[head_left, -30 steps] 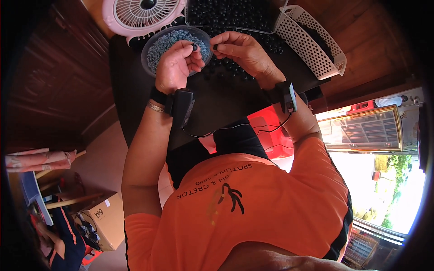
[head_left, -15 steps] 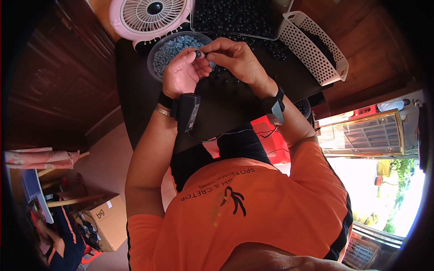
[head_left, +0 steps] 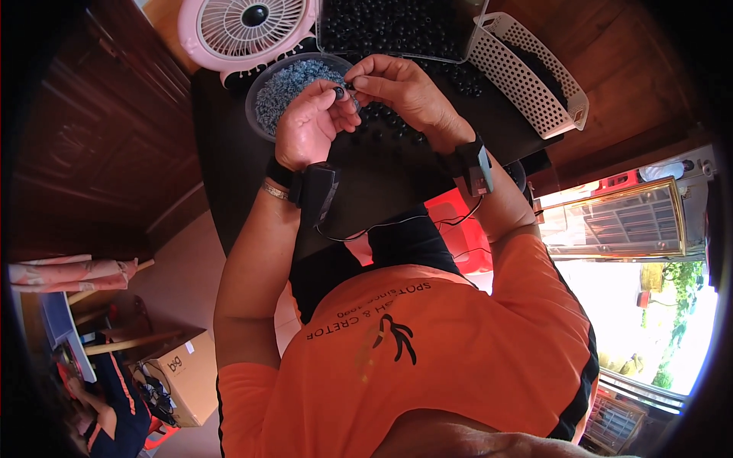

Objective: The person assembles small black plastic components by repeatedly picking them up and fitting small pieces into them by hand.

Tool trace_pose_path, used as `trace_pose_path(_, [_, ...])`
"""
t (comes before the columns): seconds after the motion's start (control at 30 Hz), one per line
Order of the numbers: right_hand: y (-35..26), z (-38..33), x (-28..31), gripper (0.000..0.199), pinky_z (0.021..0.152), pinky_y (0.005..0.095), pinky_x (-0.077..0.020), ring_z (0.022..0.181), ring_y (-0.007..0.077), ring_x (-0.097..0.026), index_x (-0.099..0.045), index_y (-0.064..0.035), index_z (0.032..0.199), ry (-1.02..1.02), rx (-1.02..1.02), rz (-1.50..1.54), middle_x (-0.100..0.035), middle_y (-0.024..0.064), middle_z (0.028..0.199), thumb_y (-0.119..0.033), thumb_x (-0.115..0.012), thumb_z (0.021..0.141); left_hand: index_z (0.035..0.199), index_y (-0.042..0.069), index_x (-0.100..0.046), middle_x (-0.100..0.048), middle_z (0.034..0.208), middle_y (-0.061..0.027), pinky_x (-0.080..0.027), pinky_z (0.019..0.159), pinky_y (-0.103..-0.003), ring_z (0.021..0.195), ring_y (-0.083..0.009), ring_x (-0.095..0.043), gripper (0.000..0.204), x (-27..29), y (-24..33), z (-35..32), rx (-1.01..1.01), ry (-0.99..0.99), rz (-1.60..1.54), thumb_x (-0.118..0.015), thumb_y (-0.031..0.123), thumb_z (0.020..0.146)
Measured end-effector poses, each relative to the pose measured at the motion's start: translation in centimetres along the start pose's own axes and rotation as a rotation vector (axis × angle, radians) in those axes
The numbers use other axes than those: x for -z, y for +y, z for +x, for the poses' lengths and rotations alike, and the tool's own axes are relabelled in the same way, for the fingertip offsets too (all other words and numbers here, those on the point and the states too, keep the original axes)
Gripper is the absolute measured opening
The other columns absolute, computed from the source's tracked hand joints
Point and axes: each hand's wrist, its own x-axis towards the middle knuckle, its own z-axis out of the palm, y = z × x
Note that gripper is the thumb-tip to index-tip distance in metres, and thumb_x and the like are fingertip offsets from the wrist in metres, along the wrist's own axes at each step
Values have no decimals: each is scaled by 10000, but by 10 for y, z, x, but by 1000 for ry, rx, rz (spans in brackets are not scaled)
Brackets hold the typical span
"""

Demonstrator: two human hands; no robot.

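Observation:
My left hand [head_left: 311, 126] pinches a small round black piece [head_left: 338, 92], bead-like, between thumb and forefinger, with its other fingers curled. Close against it, my right hand [head_left: 405, 90] has thumb and forefinger pressed together at the left fingertips; a dark speck shows there, too small to name. Beneath and behind the left hand stands a round clear bowl [head_left: 250, 114] full of small blue-grey pieces. Loose black round pieces [head_left: 378, 136] lie on the dark table just below the right hand.
A clear bin [head_left: 467, 53] of black round pieces stands at the back. Right of it is a white perforated basket [head_left: 519, 84], and a pink fan [head_left: 187, 30] is at the back left. A thin cable [head_left: 374, 229] hangs between my wrist devices. Another person [head_left: 114, 397] is at lower left.
My right hand has shifted slightly up and right, and its wrist has turned. The left hand stays by the bowl with the black piece still pinched.

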Motion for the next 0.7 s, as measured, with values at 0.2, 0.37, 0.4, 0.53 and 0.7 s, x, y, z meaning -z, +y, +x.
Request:
trace_pose_path(0.2, [-4, 3, 4, 162, 706, 202, -447, 733, 70, -546, -623, -25, 976, -38, -102, 32, -612, 0, 820, -140, -603, 863, 940, 44, -531, -601, 800, -69, -453, 650, -279, 701, -174, -586, 145, -4, 0, 0, -5, 90, 196, -493, 171, 881])
trace_pose_path(0.37, [-12, 2, 2, 156, 683, 188, -435, 720, 59, -538, -620, -27, 969, -16, -129, -110, -603, -9, 812, -140, -601, 864, 941, 48, -521, -582, 788, -47, -447, 639, -267, 683, -153, -573, 129, -8, -3, 0, -24, 132, 303, -490, 162, 892])
trace_pose_path(0.4, [-8, 3, 4, 160, 673, 187, -431, 715, 57, -535, -620, -25, 965, -18, -116, -136, -602, -10, 810, -148, -601, 864, 941, 48, -521, -582, 788, -47, -447, 639, -267, 683, -153, -573, 129, -8, -4, 0, -18, 126, 307, -490, 162, 892])
trace_pose_path(0.53, [-4, 4, 3, 170, 634, 189, -424, 690, 54, -521, -623, -22, 945, -2, -74, -246, -602, -11, 793, -168, -604, 862, 939, 48, -525, -577, 788, -42, -444, 637, -263, 673, -150, -566, 129, -9, -5, 1, -12, 149, 325, -488, 165, 902])
trace_pose_path(0.7, [-12, 2, -3, 161, 598, 196, -417, 660, 53, -507, -623, -18, 916, -7, -8, -342, -600, -10, 761, -167, -609, 857, 933, 46, -529, -572, 784, -39, -438, 635, -256, 665, -147, -556, 126, -11, -6, 0, -20, 206, 412, -489, 162, 903])
